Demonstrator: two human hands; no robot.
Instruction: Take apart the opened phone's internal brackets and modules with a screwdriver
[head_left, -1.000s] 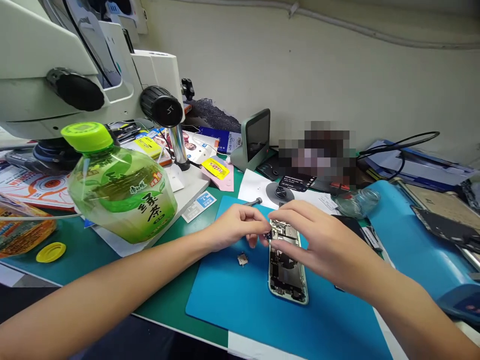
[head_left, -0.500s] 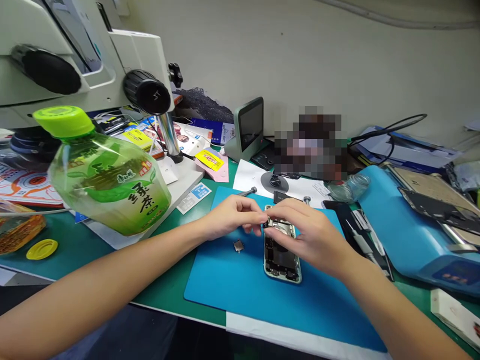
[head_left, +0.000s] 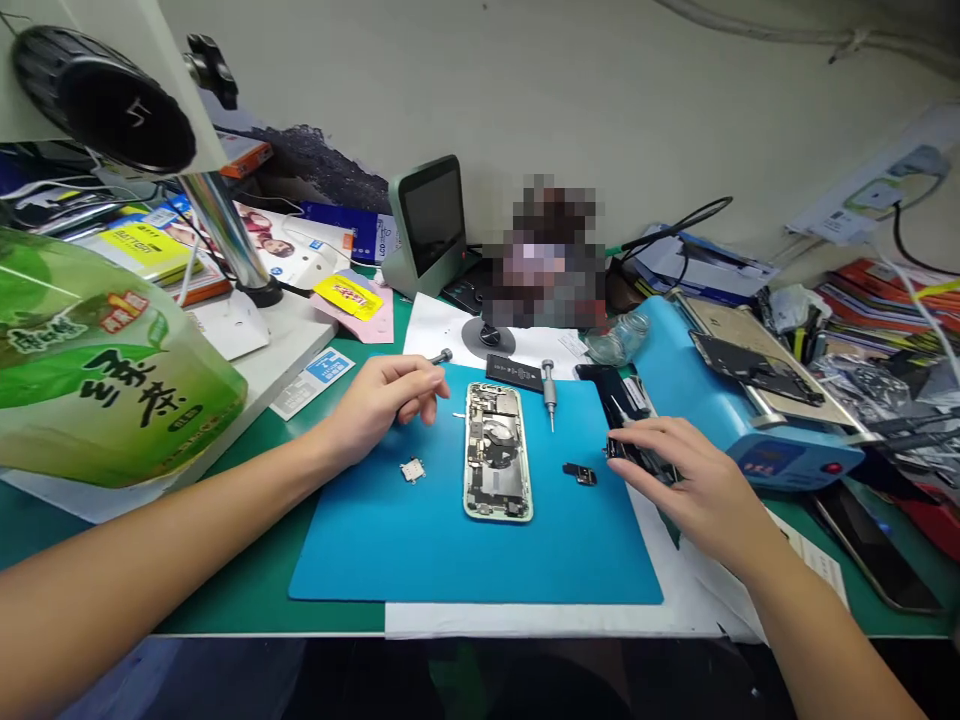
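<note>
An opened phone (head_left: 498, 455) with a pale green frame lies on the blue mat (head_left: 360, 560), its inner parts showing. My right hand (head_left: 686, 485), at the mat's right edge, pinches a small black phone part (head_left: 615, 448) between thumb and fingertips. Near it on the mat is another small black part (head_left: 580, 474). Left of the phone, my left hand (head_left: 390, 400) hovers with fingers curled and thumb against the index finger; whether anything is inside is hidden. A small silver metal plate (head_left: 412, 470) lies below it. Behind the left fingers, a screwdriver's end (head_left: 442, 356) shows.
A grey screwdriver (head_left: 550, 393) and a black battery (head_left: 514, 371) lie behind the phone. On the right stands a blue machine (head_left: 675, 380) with a glass jar (head_left: 619, 340) beside it. A large green tea bottle (head_left: 112, 370) and a microscope post (head_left: 232, 240) crowd the left.
My hands have parted from the top of the phone. The right has moved right with the small black part; the left has drawn back left. The camera view has shifted right.
</note>
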